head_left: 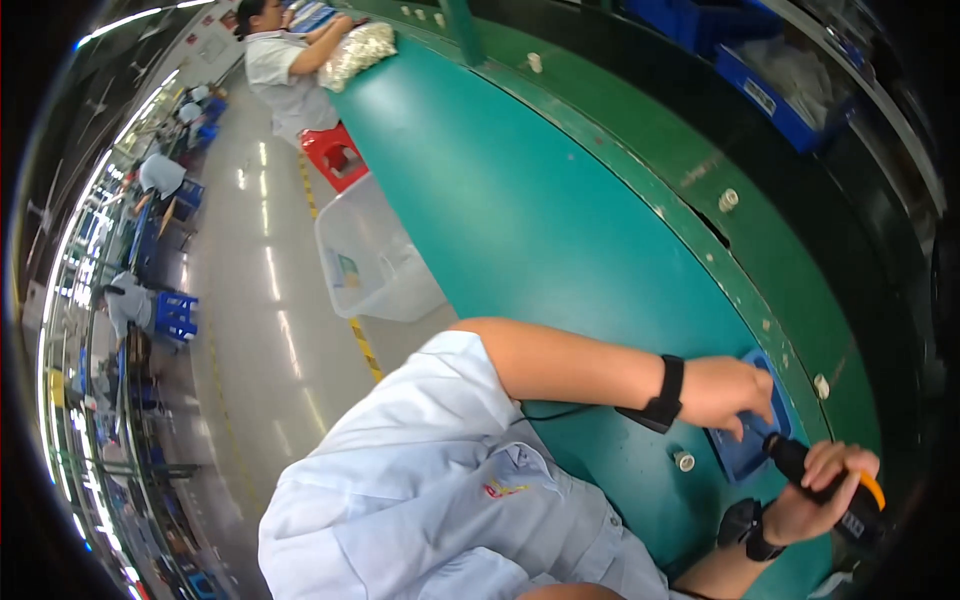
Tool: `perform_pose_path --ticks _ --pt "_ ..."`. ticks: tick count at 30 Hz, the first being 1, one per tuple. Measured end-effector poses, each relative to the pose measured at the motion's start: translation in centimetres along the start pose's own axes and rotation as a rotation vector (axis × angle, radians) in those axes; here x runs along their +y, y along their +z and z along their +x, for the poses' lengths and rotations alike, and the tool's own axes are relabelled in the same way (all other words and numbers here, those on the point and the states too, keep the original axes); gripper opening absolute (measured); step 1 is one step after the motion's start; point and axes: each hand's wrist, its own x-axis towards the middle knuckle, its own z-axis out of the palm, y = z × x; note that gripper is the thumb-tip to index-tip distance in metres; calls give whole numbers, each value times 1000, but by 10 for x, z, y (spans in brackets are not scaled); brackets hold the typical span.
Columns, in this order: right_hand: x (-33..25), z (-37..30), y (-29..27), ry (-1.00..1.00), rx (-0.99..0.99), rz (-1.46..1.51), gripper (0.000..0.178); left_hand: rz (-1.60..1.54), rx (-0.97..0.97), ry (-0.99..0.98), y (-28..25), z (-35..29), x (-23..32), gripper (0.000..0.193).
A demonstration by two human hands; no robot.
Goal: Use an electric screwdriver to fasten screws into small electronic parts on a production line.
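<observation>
My right hand (825,490) is wrapped around a black electric screwdriver (790,456) with an orange part near its back. The tool's front end points toward my left hand (735,395), whose fingers are bent and closed over a shallow blue tray (738,452). Whatever those fingertips pinch is hidden or too small to make out. Both wrists wear black bands. Beside the tray, on the green tabletop, stands a small white cylindrical fitting (684,461).
Similar white fittings (822,386) sit spaced along the green ledge (690,175) beyond the table. A clear plastic bin (370,255) and a red stool (333,155) stand left of the table. A co-worker (285,70) handles a bag of pale parts (360,52) at the far end. Blue bins (775,95) are at upper right.
</observation>
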Motion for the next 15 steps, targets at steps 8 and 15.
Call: perform_pose_path --ticks 8,15 --pt "4 4 -13 -33 66 6 16 -171 -45 -108 17 19 -13 14" --pt "5 4 -12 -43 101 -32 17 -117 35 -84 25 19 -16 9"
